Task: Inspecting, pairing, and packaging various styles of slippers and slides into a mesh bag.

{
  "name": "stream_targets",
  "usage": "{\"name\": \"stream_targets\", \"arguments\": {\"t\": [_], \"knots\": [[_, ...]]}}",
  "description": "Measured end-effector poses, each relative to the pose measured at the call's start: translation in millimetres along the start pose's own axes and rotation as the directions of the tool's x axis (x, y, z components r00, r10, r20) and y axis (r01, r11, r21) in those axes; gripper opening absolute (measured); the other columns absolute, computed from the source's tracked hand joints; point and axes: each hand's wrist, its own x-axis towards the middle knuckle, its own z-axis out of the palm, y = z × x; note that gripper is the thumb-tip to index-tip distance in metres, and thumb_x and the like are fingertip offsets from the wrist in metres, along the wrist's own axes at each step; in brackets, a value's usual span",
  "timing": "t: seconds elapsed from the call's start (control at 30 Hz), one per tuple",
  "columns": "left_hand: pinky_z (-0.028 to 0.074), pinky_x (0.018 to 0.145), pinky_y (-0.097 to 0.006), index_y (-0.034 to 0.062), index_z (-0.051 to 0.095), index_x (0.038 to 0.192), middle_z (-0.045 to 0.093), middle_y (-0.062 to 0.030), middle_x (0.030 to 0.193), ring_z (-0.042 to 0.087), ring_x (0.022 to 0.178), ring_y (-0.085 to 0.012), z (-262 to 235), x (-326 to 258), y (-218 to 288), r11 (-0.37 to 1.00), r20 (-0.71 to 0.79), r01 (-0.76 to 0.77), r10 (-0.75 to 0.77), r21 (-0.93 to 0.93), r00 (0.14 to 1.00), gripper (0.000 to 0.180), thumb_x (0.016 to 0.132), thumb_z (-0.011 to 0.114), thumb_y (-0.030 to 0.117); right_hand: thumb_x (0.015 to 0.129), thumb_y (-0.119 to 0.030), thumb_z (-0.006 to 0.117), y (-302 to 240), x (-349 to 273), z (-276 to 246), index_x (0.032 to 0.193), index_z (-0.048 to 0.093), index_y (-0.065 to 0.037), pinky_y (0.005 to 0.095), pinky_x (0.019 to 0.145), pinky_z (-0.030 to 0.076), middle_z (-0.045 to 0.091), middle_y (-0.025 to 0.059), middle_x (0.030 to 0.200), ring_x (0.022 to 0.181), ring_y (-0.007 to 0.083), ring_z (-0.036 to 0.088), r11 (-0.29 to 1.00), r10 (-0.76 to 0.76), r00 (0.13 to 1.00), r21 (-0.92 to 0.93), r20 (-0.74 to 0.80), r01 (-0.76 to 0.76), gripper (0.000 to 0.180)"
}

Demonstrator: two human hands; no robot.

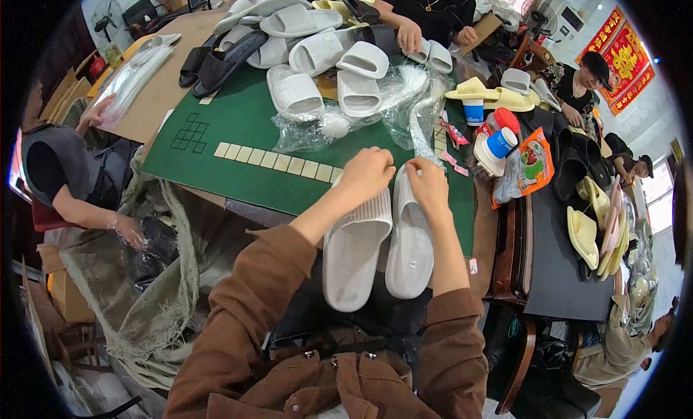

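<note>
Two pale grey slide slippers lie side by side at the near table edge, toes away from me and heels toward my lap: a left slipper (352,264) with a ribbed strap and a right slipper (410,264) with a small round size sticker on its footbed. Across the left slipper's toe end lies my left hand (367,175), its fingers curled closed; what they pinch is hidden. My right hand (427,186) is closed on the toe end of the right slipper, covering part of it. Just beyond my hands lies crumpled clear plastic wrapping (404,94).
A row of cream tiles (274,161) lies on the green mat (238,123). Grey and black slippers (314,51) are heaped at the back. On the right are a red-lidded jar (498,123) and an orange packet (527,166). A woven sack (137,296) stands left; co-workers sit around.
</note>
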Motion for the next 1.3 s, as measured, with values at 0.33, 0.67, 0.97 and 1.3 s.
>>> {"name": "stream_targets", "arguments": {"t": [0.33, 0.67, 0.97, 1.3], "knots": [[0.051, 0.071, -0.044, 0.003, 0.065, 0.086, 0.067, -0.0169, 0.083, 0.065, 0.081, -0.0353, 33.7, 17.1, -22.5, 0.992, -0.124, 0.128, -0.129, -0.013, 0.984, 0.014, 0.081, 0.057, 0.012, 0.084, -0.026, 0.058, -4.0, 2.2, 2.2, 0.089, 0.07, -0.01, 0.0445, 0.073, 0.051, 0.068, 0.0167, 0.086, 0.083, 0.037, 0.064, 0.999, 0.037, 0.998, -0.028, 0.05, -0.035, 0.021], [0.05, 0.069, -0.037, 0.0001, 0.064, 0.085, 0.067, -0.0154, 0.079, 0.067, 0.076, -0.0287, 33.0, 18.0, -22.6, 0.958, -0.273, 0.102, -0.177, -0.267, 0.946, 0.016, 0.081, 0.06, 0.015, 0.08, -0.021, 0.061, -12.3, 8.1, 14.0, 0.085, 0.069, -0.009, 0.0449, 0.07, 0.05, 0.067, 0.0154, 0.082, 0.079, 0.0351, 0.064, 0.999, -0.041, 0.995, -0.015, 0.092, 0.043, 0.016], [0.05, 0.068, -0.035, -0.0006, 0.061, 0.084, 0.067, -0.0134, 0.079, 0.066, 0.075, -0.0257, 30.2, 18.8, -22.1, 0.933, -0.256, 0.117, -0.211, -0.34, 0.943, 0.013, 0.081, 0.061, 0.012, 0.081, -0.015, 0.059, -14.2, 0.3, 16.0, 0.083, 0.066, -0.006, 0.0451, 0.069, 0.049, 0.066, 0.0141, 0.085, 0.078, 0.0354, 0.063, 0.985, -0.169, 0.985, 0.036, -0.034, 0.17, 0.012], [0.049, 0.063, -0.032, 0.0008, 0.064, 0.087, 0.067, -0.0096, 0.076, 0.065, 0.07, -0.0187, 31.9, 17.7, -35.1, 0.893, -0.195, 0.182, -0.282, -0.412, 0.939, 0.012, 0.08, 0.063, 0.012, 0.081, -0.012, 0.059, -13.3, 0.2, 17.4, 0.085, 0.064, -0.003, 0.0412, 0.068, 0.048, 0.065, 0.0151, 0.082, 0.077, 0.0347, 0.062, 0.979, -0.192, 0.981, 0.073, -0.006, 0.192, 0.011]]}}
